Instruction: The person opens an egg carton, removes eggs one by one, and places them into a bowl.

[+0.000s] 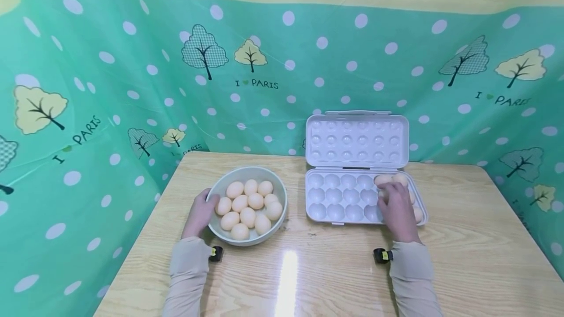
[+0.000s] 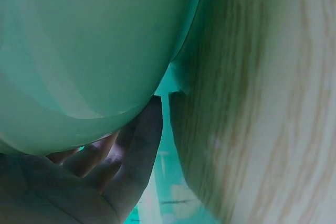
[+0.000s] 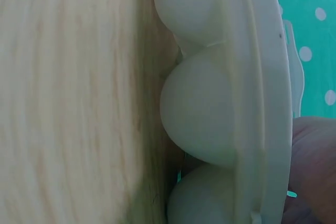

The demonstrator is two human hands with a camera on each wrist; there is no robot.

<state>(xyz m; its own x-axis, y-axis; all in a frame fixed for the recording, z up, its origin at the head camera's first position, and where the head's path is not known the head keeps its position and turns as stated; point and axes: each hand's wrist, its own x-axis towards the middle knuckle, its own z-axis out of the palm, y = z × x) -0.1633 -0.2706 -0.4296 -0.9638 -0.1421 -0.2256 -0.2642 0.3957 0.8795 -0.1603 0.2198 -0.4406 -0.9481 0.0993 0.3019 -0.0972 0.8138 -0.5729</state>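
Observation:
My left hand (image 1: 203,214) grips the left side of a pale green bowl (image 1: 246,242), thumb over its rim and fingers along the outside. Several light brown eggs (image 1: 240,203) lie in the bowl. In the left wrist view the fingers (image 2: 139,150) press against the bowl's curved wall. My right hand (image 1: 398,212) is over the right part of an open pale egg carton (image 1: 326,220), fingertips pinching what appears to be an egg, mostly hidden, in the middle row. Around it, several eggs (image 1: 400,179) sit in cups at that end.
The carton's lid (image 1: 357,133) stands raised behind it, near the green patterned cloth (image 1: 264,62). Both bowl and carton stand on a wooden table (image 1: 335,278). Cups (image 1: 332,195) in the carton's left and middle columns hold no eggs.

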